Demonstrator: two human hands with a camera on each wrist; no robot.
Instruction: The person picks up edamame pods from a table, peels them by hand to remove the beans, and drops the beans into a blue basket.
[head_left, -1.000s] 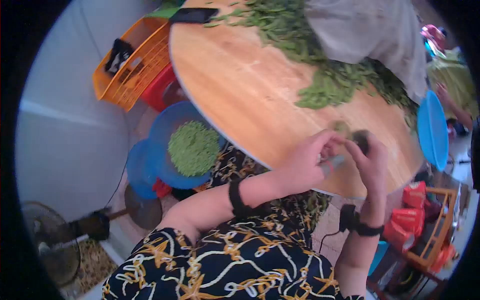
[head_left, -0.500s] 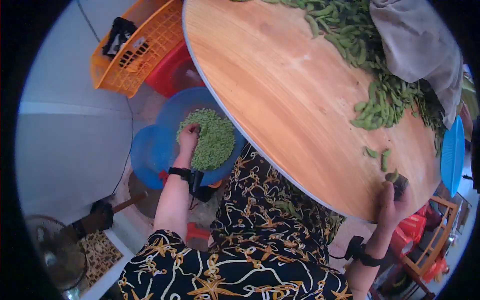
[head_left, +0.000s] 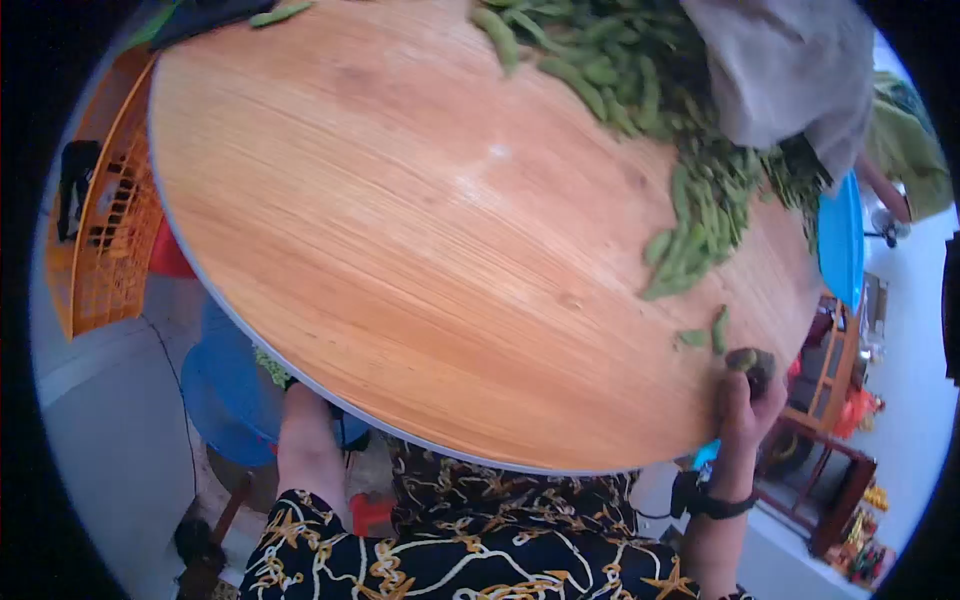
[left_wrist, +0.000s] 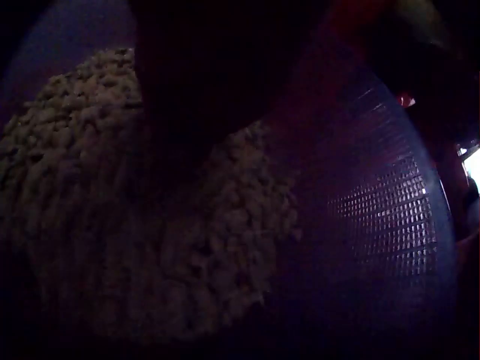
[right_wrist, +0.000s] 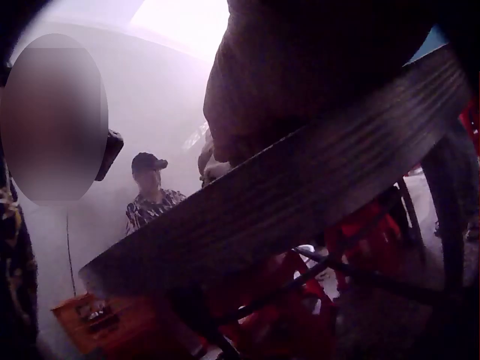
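Note:
Shelled green beans (head_left: 270, 368) show in a blue basin (head_left: 222, 385), partly covered by the round wooden table (head_left: 400, 250). My left forearm (head_left: 310, 445) reaches there, its hand hidden by the table edge. The left wrist view shows my left hand (left_wrist: 210, 82) as a dark shape over the beans (left_wrist: 112, 195); its fingers cannot be made out. At the table's right edge my right hand (head_left: 750, 405) grips a dark roundish thing (head_left: 757, 366), a greenish bit at its top. Two loose pods (head_left: 719, 330) lie beside it. My right hand (right_wrist: 300, 82) is dark in the right wrist view.
Many green pods (head_left: 700, 215) spread over the table's far right, partly beneath a grey cloth (head_left: 790, 70). An orange crate (head_left: 110, 240) stands left, a light blue basin (head_left: 842, 240) right. A person in a cap (right_wrist: 150, 180) is beyond the table.
My left hand has left my right hand over the table and gone down to the bean basin. My right hand has moved to the table's edge. The head view has shifted.

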